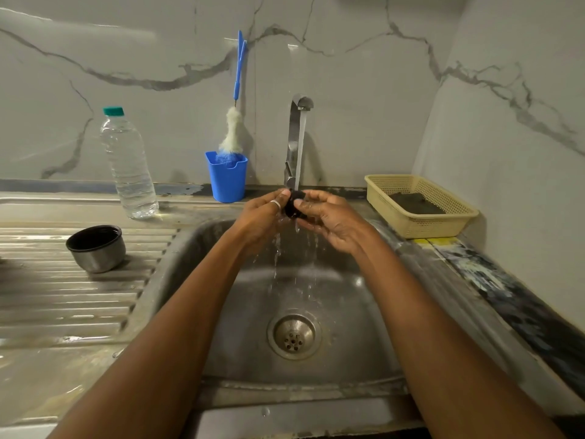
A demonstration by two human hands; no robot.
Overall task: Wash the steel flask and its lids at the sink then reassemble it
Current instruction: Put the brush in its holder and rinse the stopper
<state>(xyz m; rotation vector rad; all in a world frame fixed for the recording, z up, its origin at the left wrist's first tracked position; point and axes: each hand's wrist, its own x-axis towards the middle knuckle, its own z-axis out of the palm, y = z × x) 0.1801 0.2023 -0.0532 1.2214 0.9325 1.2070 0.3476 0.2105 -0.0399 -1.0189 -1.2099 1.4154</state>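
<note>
Both forearms, the left forearm and the right forearm, reach from the bottom edge over the sink toward the tap. Directly under the tap's spout, the left hand and the right hand meet around a small black lid. Each hand has its fingers curled and pinches the lid from its own side, so the lid sits between the fingertips with the water stream falling on its top. The lid is short and round, and how its axis points I cannot tell, because the fingers cover most of it. Neither hand is nearer to it; both touch it.

Well to the left of the tap, the steel cup lid stands mouth up on the drainboard, apart from both hands and on the left hand's side. The flask body is not in view.

I judge that the rinsing of the black lid is in progress. Putting it down beside the cup lid would be a move leftward from the tap, easier for the left hand.
</note>
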